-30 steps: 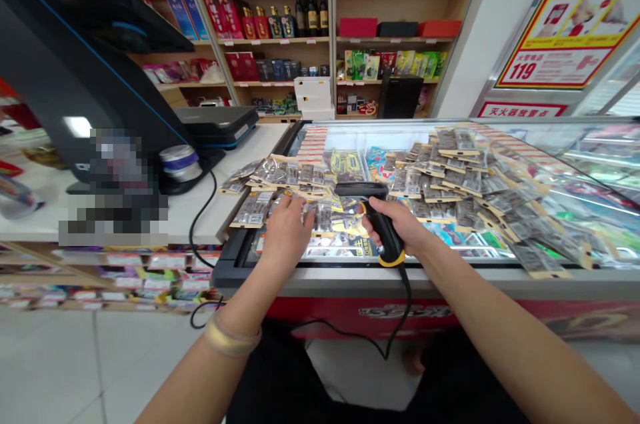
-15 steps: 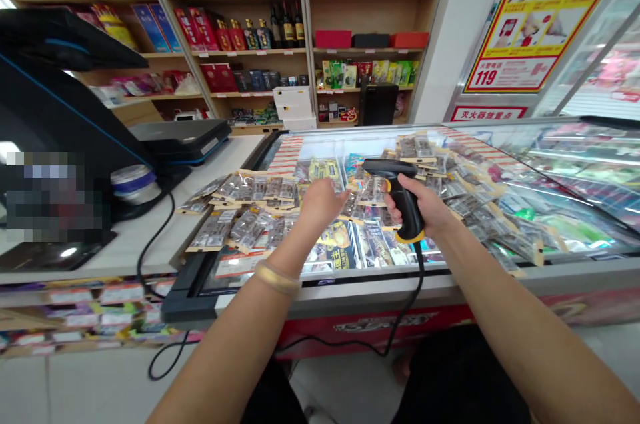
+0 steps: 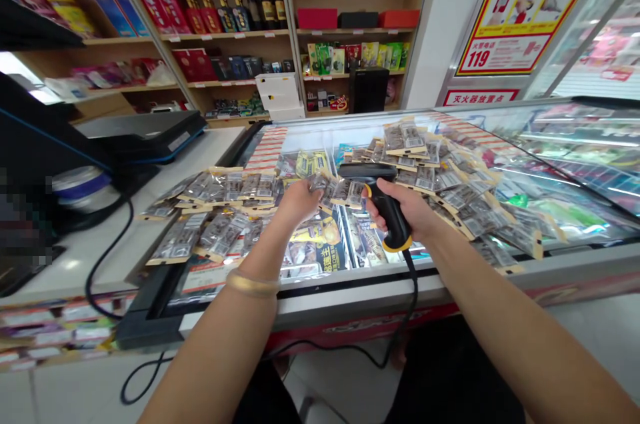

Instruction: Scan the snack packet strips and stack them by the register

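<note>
My right hand (image 3: pixel 416 209) is wrapped round the grip of a black and yellow barcode scanner (image 3: pixel 393 211), its head pointing left over the glass freezer top. From the scanner's base hangs a black cord (image 3: pixel 413 304). My left hand (image 3: pixel 297 205), with a gold bangle (image 3: pixel 253 283) on the wrist, pinches the edge of a small clear snack packet (image 3: pixel 325 185) just left of the scanner head. Similar packets with tan edges lie in a pile (image 3: pixel 450 184) on the right and in a second pile (image 3: pixel 220 194) on the left.
The chest freezer (image 3: pixel 360 284) stands in front of me, with packaged goods under its glass. To the left is a white counter (image 3: pixel 185 174) with a black scale (image 3: pixel 145 134) and a round tin (image 3: pixel 83 187). Shelves (image 3: pixel 240 37) of boxes and bottles line the back.
My left hand has closed on a snack packet near the scanner head. The camera view has tilted down and shifted slightly right; the right hand still grips the scanner.
</note>
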Demonstrator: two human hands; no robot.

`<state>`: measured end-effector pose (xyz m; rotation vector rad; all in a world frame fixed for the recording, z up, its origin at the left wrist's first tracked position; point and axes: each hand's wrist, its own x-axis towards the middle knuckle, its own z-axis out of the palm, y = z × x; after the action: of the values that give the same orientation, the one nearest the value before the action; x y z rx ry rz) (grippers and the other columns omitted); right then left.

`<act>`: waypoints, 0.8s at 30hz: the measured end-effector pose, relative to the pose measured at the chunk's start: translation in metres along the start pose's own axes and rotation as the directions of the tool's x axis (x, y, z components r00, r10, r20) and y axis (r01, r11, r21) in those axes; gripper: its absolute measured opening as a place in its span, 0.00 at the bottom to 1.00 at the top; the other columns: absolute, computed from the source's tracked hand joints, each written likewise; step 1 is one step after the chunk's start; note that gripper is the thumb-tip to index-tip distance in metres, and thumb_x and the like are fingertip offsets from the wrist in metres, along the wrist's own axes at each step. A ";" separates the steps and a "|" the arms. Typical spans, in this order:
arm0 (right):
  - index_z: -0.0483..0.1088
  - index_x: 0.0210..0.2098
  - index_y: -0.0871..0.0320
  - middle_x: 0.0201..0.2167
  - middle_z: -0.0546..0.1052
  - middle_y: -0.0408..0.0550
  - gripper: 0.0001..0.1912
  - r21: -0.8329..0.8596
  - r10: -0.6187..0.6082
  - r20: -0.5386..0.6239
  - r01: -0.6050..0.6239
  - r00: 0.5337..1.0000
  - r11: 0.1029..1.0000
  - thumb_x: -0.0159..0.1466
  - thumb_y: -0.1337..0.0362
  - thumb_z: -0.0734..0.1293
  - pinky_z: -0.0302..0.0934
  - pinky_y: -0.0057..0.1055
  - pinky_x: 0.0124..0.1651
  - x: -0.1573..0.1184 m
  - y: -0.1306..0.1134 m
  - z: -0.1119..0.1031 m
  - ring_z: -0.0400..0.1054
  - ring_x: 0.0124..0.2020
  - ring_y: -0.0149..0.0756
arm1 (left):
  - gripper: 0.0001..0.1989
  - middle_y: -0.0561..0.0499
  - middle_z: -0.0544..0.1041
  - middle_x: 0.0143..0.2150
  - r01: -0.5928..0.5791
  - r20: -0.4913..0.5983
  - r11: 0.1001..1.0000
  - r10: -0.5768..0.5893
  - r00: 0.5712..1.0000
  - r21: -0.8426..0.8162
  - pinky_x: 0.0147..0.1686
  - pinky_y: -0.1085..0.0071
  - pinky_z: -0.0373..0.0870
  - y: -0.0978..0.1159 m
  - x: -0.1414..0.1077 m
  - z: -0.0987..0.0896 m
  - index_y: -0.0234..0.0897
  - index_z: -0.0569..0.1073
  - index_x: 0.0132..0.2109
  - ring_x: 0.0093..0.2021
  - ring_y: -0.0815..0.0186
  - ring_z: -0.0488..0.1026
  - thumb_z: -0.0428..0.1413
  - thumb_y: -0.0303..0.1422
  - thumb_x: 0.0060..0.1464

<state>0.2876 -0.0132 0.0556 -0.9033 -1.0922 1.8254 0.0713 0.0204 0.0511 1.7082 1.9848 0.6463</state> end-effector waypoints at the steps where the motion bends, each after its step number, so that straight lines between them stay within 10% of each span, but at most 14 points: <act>1: 0.67 0.33 0.59 0.19 0.71 0.41 0.17 -0.002 0.000 -0.006 0.000 1.000 1.000 0.60 0.50 0.69 0.58 0.23 0.17 0.000 0.000 0.000 0.61 0.15 0.26 | 0.07 0.50 0.75 0.21 0.020 0.008 0.998 -0.020 1.000 -0.064 0.28 0.69 0.65 -0.001 0.001 -0.001 0.39 0.68 0.29 0.25 0.60 0.76 0.54 0.34 0.55; 24: 0.68 0.33 0.59 0.19 0.70 0.41 0.20 -0.054 0.023 0.001 -0.023 1.000 0.998 0.59 0.47 0.70 0.56 0.24 0.17 0.003 0.007 -0.001 0.60 0.15 0.27 | 0.06 0.53 0.74 0.23 -0.040 -0.195 0.914 -0.044 0.980 -0.405 0.28 0.67 0.66 -0.001 0.005 0.000 0.39 0.68 0.42 0.21 0.61 0.73 0.48 0.34 0.61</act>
<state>0.2856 -0.0126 0.0479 -0.9501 -1.1415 1.8227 0.0704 0.0254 0.0502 1.4303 1.8115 1.1809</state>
